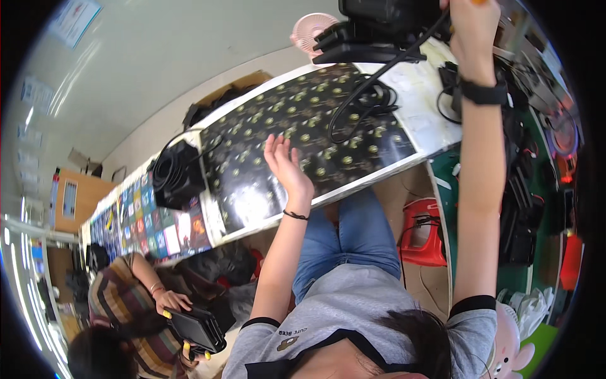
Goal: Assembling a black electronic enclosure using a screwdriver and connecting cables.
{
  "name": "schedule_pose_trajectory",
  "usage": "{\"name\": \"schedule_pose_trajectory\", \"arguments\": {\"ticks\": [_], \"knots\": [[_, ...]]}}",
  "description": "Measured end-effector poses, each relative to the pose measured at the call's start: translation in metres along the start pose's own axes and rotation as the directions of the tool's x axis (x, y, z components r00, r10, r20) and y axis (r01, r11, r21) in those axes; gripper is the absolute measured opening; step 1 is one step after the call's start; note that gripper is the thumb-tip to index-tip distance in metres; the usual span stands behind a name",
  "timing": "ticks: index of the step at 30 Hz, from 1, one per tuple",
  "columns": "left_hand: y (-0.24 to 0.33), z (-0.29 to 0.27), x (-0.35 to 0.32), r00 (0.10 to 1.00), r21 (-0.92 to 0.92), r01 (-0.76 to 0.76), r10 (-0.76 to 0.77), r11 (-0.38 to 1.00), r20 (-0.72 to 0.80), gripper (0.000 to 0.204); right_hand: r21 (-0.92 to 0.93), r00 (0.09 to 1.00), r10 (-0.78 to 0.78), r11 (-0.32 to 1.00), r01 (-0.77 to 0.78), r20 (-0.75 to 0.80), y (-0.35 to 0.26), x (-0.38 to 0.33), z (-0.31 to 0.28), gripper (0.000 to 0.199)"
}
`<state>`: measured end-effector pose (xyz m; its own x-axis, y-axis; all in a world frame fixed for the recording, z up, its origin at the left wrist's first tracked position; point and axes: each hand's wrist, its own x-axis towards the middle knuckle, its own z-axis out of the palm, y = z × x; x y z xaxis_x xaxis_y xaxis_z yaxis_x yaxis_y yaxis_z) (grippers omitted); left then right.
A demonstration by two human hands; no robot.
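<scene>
My left hand [290, 172] is raised over a dark patterned table mat [265, 136]. Its fingers are loosely stretched and nothing lies in them. At the top edge, my right hand [475, 31] is closed at the side of a black boxy device [391, 12]; its fingertips are partly cut off by the frame. The device sits above a pile of flat black pieces [366, 52]. From beside the right hand a black cable [372, 81] runs down to a loose coil on the mat.
A pink fan [312, 33] stands behind the black pile. Left on the table sits a black device with coiled cable [177, 177]. At lower left, a co-worker [136, 303] holds a black box [199, 328]. A red stool [424, 234] is under the table; black parts crowd a green surface at right [451, 218].
</scene>
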<state>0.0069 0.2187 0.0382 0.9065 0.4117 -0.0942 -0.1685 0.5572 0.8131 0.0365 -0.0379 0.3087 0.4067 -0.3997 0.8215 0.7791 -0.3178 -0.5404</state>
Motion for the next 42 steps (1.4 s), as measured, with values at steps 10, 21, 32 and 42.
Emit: {"name": "schedule_pose_trajectory", "arguments": {"ticks": [10,21,32,42], "knots": [[0.045,-0.081,-0.014,0.858,0.363,-0.470,0.320,0.805,0.401,0.042,0.359,0.947,0.321,0.883,-0.304,0.013,0.026,-0.298,0.053,0.009],[0.036,-0.072,-0.057,0.605,0.481,-0.781,0.295,0.398,0.739,0.069,0.156,0.639,0.758,0.621,-0.768,0.131,-0.010,-0.414,-0.019,0.011],[0.049,-0.148,-0.038,0.451,0.427,-0.889,0.474,0.164,0.756,0.055,0.061,0.536,0.832,0.533,-0.844,0.139,0.033,-0.329,-0.030,0.024],[0.051,-0.211,-0.076,0.381,0.484,-0.873,0.532,-0.063,0.756,0.052,0.004,0.435,0.732,0.509,-0.861,0.524,0.040,-0.355,0.005,0.047]]}}
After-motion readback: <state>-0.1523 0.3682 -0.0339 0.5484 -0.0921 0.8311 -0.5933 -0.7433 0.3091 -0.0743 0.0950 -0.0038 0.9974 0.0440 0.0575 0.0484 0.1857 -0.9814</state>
